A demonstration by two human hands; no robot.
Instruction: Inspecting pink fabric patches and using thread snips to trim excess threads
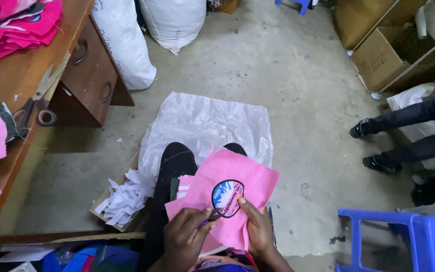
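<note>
a view from above, looking down at a seated person's lap in the lower middle of the frame. the left hand is curled around small scissors, whose dark blades show just beside an oval printed badge on a sheet of pink fabric. the right hand pinches the pink fabric at the badge's lower right edge, thumb on top, fingers hidden under the cloth. more pink sheets lie stacked beneath on the knees, which are in dark trousers.

to do this cutting well, it seems best to keep the cloth taut between the pinching fingers, to turn the fabric rather than the scissors, and to take short snips close to the dark outline so the print stays whole. whether the blades are open or shut cannot be told; they are small and partly covered.

left of the knees, a shallow cardboard box holds white paper scraps. a white plastic sack lies flat on the concrete floor above the lap. along the left edge a wooden desk carries large scissors, a tape roll and piles of pink cloth. at the right edge another person's dark-clad legs and shoes reach into view, well apart from the hands. a blue plastic stool stands in the lower right corner.
</note>
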